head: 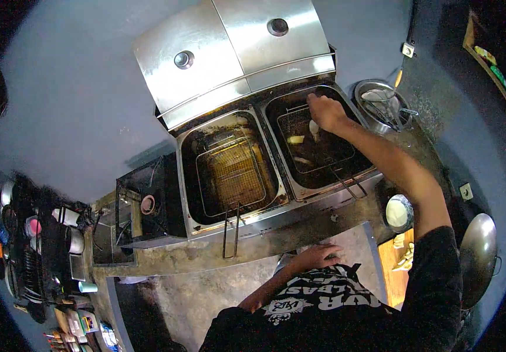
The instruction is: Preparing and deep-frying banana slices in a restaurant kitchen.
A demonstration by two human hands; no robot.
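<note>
My right hand (pixel 328 114), fingers curled, is above the right fryer well (pixel 275 163). A pale, wet-looking piece of food (pixel 314 128) shows just below it; whether my fingers hold it I cannot tell. In the wire fryer basket (pixel 349 152) there, a yellowish piece (pixel 295 139) and a slimmer pale piece (pixel 303 161) lie in dark oil. My left hand (pixel 321 256) rests near my waist in front of the counter, fingers somewhat apart, with nothing visible in it. At my right forearm stands a bowl of creamy white mixture (pixel 397 212).
The left fryer well holds another wire basket (pixel 231 176), its handle (pixel 231 235) jutting over the counter edge. Raised steel lids (pixel 235 48) stand behind. A metal bowl with strainer and tongs (pixel 380 105) sits right; pale pieces (pixel 404 257) lie on a wooden surface (pixel 387 259). A wok (pixel 477 259) stands far right.
</note>
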